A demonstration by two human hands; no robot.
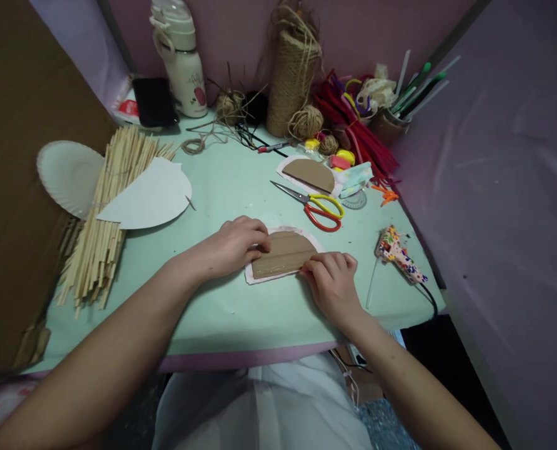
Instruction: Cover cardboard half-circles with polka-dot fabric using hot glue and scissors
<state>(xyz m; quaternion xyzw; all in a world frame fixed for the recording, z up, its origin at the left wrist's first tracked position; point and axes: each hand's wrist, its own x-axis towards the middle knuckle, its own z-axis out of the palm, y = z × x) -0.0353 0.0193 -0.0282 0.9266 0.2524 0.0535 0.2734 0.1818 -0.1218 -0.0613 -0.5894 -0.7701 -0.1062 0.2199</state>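
A brown cardboard half-circle [287, 253] lies on a slightly larger piece of white paper [250, 278] near the front of the table. Shiny streaks, perhaps glue, run along its straight edge. My left hand [241, 245] is closed, its curled fingers gripping the upper left side of the cardboard. At the lower right corner, my right hand [333, 282] pinches cardboard and paper together. Just behind lie scissors [304, 199] with one yellow and one red handle. Farther back, a second cardboard half-circle [309, 174] rests on white paper.
On the left, a white paper cutout [151, 197] overlaps a bundle of wooden sticks [95, 250] beside a white plate [67, 172]. A patterned glue gun [400, 255] lies right, its cord over the edge. Bottle [184, 75], twine roll [290, 81] and red pipe cleaners [367, 140] line the back.
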